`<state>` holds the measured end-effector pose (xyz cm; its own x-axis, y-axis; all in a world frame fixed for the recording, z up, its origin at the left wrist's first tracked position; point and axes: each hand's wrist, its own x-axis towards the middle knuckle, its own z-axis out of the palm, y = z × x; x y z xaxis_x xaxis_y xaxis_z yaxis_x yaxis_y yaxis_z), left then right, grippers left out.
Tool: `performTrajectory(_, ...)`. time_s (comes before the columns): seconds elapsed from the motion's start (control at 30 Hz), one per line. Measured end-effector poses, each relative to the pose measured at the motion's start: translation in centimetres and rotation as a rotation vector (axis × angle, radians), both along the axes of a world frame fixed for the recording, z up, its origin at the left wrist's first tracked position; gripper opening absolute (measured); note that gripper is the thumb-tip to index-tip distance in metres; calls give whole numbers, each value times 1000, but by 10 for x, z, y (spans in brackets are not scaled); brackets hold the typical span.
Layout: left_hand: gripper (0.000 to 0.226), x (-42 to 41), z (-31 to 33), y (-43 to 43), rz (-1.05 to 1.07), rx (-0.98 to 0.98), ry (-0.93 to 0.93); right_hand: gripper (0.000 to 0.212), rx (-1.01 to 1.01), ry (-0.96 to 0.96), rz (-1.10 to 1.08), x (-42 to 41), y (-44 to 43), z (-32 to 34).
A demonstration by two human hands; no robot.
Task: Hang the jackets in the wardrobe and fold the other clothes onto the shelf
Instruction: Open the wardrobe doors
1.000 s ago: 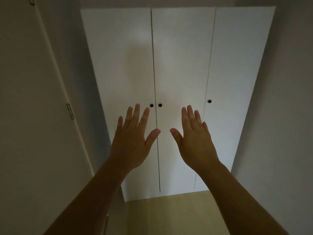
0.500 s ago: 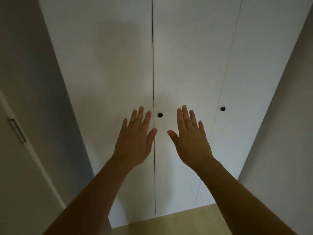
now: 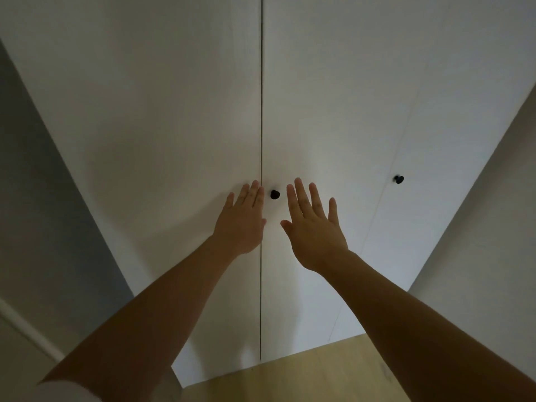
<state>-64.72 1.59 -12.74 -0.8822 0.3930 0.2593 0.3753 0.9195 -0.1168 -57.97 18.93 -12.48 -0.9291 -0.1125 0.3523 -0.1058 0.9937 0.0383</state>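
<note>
A tall white wardrobe [image 3: 174, 111] fills the view, all three of its doors closed. A black knob [image 3: 274, 194] sits on the middle door beside the centre seam, and another black knob [image 3: 398, 179] sits on the right door. My left hand [image 3: 242, 221] is raised with straight fingers, its fingertips at the seam just left of the middle knob and hiding the left door's knob. My right hand [image 3: 314, 227] is held flat and open just right of that knob. Neither hand holds anything. No jackets or other clothes are in view.
Grey walls [image 3: 34, 198] close in on both sides of the wardrobe. A strip of light wooden floor [image 3: 290, 375] shows at the bottom. A pale door frame edge [image 3: 26, 329] runs along the lower left.
I have moved closer to the wardrobe, which now fills the frame. Both hands have reached further forward, up to the centre knobs.
</note>
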Motion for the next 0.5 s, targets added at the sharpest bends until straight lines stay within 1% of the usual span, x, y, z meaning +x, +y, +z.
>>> performTrajectory(0.3,67,-30,-9,11,29,6,-99,68,10,-30,29,-22,4,-10)
performTrajectory(0.4,63,-29,-9,15,28,5,-89,67,7,-70,36,-26,7,-12)
performTrajectory(0.5,65,-25,-7,19,42,98,-71,66,-12,-108,57,-28,8,-14)
